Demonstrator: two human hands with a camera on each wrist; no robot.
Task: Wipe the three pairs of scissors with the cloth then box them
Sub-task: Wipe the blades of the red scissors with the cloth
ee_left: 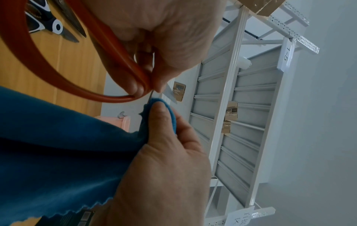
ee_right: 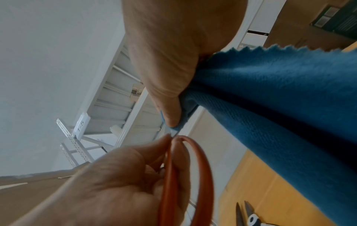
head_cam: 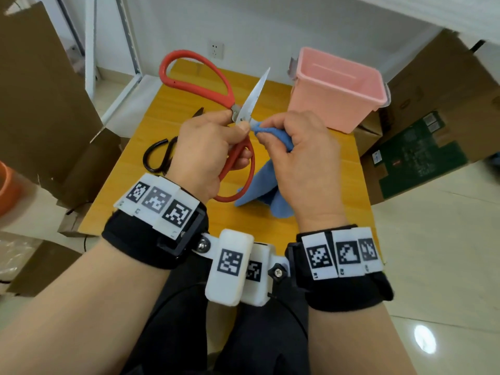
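Observation:
My left hand [head_cam: 238, 136] grips the red-handled scissors [head_cam: 200, 77] by the lower handle loop, near the pivot. They are held open above the table, one bare blade [head_cam: 254, 96] pointing up and away. My right hand [head_cam: 263, 129] pinches a fold of the blue cloth [head_cam: 259, 185] against the blade's base, right at the pivot. The rest of the cloth hangs down to the table. In the wrist views the red handle [ee_left: 108, 50] [ee_right: 203, 175] and the cloth [ee_left: 58, 145] [ee_right: 280, 99] fill the foreground. Black-handled scissors [head_cam: 159, 155] lie on the table, partly hidden behind my left hand. Black-and-white scissors [ee_left: 48, 26] lie beside them.
The pink plastic box [head_cam: 338, 90] stands open at the back right of the yellow wooden table [head_cam: 311, 212]. Cardboard boxes [head_cam: 40, 104] crowd the left side, with more cardboard boxes [head_cam: 433, 117] on the right. White metal shelving [ee_left: 241, 107] stands behind the table.

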